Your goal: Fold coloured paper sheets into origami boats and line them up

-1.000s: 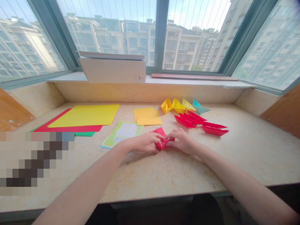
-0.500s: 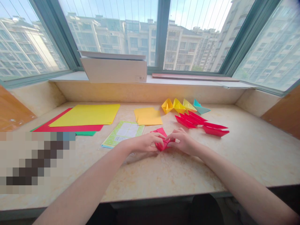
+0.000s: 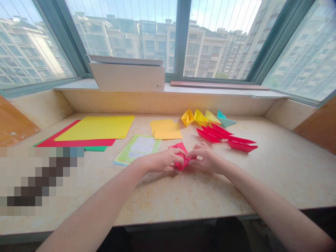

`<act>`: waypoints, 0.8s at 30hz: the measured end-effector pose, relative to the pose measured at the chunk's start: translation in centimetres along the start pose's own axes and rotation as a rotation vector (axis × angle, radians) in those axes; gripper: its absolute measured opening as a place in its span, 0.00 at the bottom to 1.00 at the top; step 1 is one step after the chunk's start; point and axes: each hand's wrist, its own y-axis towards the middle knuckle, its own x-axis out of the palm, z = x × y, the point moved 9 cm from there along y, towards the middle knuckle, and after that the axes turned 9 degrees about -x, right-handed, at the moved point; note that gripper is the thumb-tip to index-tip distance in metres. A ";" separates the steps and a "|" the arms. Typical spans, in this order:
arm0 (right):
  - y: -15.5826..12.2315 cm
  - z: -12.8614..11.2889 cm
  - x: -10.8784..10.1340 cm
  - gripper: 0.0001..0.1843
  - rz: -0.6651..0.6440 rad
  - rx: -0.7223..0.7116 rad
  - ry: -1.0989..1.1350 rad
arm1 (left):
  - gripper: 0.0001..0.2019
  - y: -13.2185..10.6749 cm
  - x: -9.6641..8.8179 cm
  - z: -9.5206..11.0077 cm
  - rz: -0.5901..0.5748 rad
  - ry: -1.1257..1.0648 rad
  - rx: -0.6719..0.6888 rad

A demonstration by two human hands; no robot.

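A partly folded red paper (image 3: 181,154) lies on the marble counter (image 3: 183,196) in front of me. My left hand (image 3: 162,159) pinches its left side with curled fingers. My right hand (image 3: 206,157) pinches its right side, fingertips meeting the left hand's over the fold. Most of the paper is hidden under my fingers. Behind it lie several finished red paper boats (image 3: 225,138), three yellow boats (image 3: 201,118) and a teal boat (image 3: 224,120).
A stack of yellow, red and green sheets (image 3: 91,131) lies at the left, a smaller yellow stack (image 3: 165,130) in the middle, and a green printed instruction sheet (image 3: 138,148) beside my left hand. A white cardboard box (image 3: 128,75) stands on the window ledge.
Both hands have kept their pinch on the red paper and shifted slightly; the fold under the fingers has tightened a little. Nothing else has moved.
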 end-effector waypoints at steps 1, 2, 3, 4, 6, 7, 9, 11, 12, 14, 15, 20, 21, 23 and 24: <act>0.0 0.0 0.0 0.06 -0.001 -0.002 0.000 | 0.07 0.0 0.0 -0.1 0.002 -0.009 0.006; 0.0 0.0 0.0 0.06 -0.002 -0.003 0.001 | 0.07 0.0 -0.1 -0.1 0.004 -0.019 0.009; 0.0 0.0 0.1 0.06 -0.004 -0.002 0.003 | 0.07 0.0 -0.1 -0.2 0.005 -0.031 0.010; 0.0 0.0 0.1 0.06 -0.004 -0.001 0.005 | 0.06 0.0 -0.2 -0.3 0.007 -0.043 0.010; 0.0 0.1 0.1 0.06 -0.004 0.001 0.012 | 0.06 0.0 -0.3 -0.3 0.001 -0.069 0.009; 0.0 0.2 0.2 0.06 -0.005 0.004 0.013 | 0.05 -0.1 -0.4 -0.3 -0.004 -0.081 0.011; -0.1 0.4 0.2 0.06 -0.007 0.010 0.008 | 0.06 -0.2 -0.5 -0.1 -0.012 -0.098 0.023; -0.1 0.5 0.3 0.07 -0.012 0.017 0.001 | 0.08 -0.2 -0.6 0.1 -0.013 -0.103 0.035; 0.0 0.6 0.3 0.07 -0.014 0.020 -0.001 | 0.09 -0.2 -0.7 0.1 -0.010 -0.103 0.039; 0.0 0.5 0.3 0.08 -0.024 0.022 -0.002 | 0.09 -0.1 -0.7 0.2 -0.003 -0.103 0.046; 0.1 0.5 0.3 0.08 -0.031 0.022 0.000 | 0.10 -0.1 -0.7 0.2 0.003 -0.101 0.051; 0.1 0.7 0.4 0.07 -0.049 0.029 0.009 | 0.09 0.0 -0.7 0.1 0.029 -0.072 0.071; 0.0 0.8 0.4 0.07 -0.048 0.032 0.008 | 0.08 0.0 -0.7 0.1 0.032 -0.065 0.068; -0.1 1.0 0.5 0.06 -0.043 0.041 0.006 | 0.07 0.0 -0.7 0.1 0.035 -0.053 0.056; -0.1 1.1 0.5 0.06 -0.039 0.046 0.005 | 0.07 0.0 -0.7 0.1 0.035 -0.048 0.052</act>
